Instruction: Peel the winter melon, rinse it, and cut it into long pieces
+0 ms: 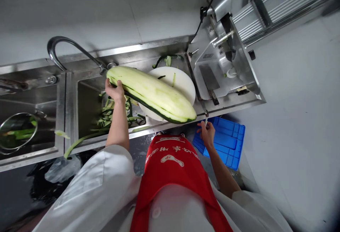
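Observation:
A large, mostly peeled pale green gourd [151, 92] lies across a round white board [183, 80] on the steel counter, with a dark green strip of skin left along its near side. My left hand [115, 90] is closed round the gourd's left end, thumb on top and fingers partly hidden. Beyond the gourd's right end, my right hand [206, 131] holds a small metal peeler [206, 118] in closed fingers, near the counter's front edge and apart from the gourd.
Peelings [106, 113] fill part of the sink under a curved faucet [69, 41]. A strainer [18, 133] with greens sits far left. At right are a slicing machine [223, 44] and a cleaver [209, 77]. A blue crate [225, 140] stands below the counter.

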### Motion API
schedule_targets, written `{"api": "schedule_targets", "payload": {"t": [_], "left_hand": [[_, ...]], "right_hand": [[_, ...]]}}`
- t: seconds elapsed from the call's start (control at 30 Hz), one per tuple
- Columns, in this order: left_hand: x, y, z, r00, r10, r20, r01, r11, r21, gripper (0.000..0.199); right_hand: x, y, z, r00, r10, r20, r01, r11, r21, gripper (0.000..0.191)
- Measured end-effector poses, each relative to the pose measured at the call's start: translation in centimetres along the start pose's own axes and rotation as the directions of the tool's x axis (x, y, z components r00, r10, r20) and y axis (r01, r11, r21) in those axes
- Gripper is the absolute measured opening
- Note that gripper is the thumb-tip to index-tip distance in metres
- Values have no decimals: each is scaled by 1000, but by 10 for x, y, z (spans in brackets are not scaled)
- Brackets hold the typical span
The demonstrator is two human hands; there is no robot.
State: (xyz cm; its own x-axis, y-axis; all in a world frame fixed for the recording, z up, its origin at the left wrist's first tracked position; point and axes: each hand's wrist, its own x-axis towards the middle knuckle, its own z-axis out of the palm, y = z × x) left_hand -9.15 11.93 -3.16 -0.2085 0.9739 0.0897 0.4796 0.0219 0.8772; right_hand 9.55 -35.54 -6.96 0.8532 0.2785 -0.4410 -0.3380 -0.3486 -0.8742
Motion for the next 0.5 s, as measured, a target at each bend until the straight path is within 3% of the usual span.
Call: {"api": "schedule_targets", "payload": {"t": [0.2,0.37,0.5], "left_hand": [[-11,7,2,999,40,-29,-36,992,121,80],[-7,5,-2,994,108,33,-110,992,58,72],[-15,13,0,997,71,24,-73,991,110,63]], "right_hand": [[9,-7,35,988,-20,151,18,1000,11,82],[11,-7,41,990,-72,123,76,997,-24,78],[12,-6,41,990,-90,113,95,995,-40,74]]}}
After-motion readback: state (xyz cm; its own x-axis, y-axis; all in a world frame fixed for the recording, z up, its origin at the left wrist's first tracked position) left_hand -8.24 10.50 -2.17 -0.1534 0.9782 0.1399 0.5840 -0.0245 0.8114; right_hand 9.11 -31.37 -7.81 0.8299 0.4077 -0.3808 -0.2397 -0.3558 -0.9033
